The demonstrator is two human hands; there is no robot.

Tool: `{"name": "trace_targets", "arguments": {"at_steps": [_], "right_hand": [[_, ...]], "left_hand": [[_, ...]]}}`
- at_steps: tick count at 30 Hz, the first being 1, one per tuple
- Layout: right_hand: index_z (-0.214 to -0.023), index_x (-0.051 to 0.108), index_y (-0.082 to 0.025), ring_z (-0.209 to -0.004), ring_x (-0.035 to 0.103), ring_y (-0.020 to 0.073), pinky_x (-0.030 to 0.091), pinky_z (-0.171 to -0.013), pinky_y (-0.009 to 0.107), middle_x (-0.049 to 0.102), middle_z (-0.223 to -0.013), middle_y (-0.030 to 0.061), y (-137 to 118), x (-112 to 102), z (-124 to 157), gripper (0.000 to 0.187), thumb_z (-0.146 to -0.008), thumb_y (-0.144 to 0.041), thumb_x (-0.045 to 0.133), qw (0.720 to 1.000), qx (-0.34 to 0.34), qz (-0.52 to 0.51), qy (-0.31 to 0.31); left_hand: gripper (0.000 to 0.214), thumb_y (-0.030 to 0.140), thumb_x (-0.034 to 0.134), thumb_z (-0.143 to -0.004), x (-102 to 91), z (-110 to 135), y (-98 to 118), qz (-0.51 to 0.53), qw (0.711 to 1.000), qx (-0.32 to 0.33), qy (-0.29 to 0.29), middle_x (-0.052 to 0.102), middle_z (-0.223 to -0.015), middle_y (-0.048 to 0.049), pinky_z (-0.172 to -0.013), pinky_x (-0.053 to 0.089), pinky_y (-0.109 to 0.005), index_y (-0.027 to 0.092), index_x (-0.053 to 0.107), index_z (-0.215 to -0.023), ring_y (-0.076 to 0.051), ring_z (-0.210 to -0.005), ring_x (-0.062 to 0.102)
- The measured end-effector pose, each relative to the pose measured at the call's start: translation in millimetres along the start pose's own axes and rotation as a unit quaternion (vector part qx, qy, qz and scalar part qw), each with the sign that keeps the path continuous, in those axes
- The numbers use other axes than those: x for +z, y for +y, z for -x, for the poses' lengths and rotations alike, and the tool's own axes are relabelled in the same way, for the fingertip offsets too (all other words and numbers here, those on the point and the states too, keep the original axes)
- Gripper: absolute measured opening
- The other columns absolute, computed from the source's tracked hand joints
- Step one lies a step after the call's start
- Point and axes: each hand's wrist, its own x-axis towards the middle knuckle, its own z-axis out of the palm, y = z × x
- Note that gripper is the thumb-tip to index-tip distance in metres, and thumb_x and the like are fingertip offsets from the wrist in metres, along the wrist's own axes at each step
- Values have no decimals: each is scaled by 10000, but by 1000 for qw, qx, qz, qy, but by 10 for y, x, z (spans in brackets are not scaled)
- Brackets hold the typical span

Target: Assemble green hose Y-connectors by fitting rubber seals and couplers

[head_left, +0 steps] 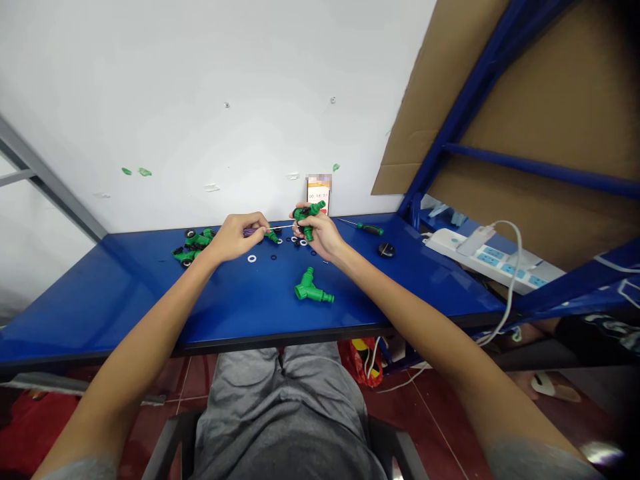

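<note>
The left hand [241,235] is pinching a thin tool [253,232]; the right hand [326,235] is gripping a green joint [303,214] toward the surface's [240,300] back edge (hard pushing could be making the tool slip). Another joint [311,289] is lying nearer the front.

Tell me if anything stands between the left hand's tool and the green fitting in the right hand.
Nothing visible does: the tool in the left hand points at the fitting, with the right hand close beside the tip. Contact is unclear.
</note>
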Motion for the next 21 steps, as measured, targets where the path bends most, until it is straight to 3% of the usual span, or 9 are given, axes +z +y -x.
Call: {"name": "trace_targets", "arguments": {"at_steps": [21], "right_hand": [[-1086,561,-270,-640,542,137,377,-572,284,671,-924,-15,-7,21,23,530,-597,-180,744,1000,7,5,10]], "left_hand": [[188,319,569,-893,-14,2,52,-12,1000,-1,2,692,-708,-2,-649,441,-280,189,704,-874,-133,-621,550]]}}
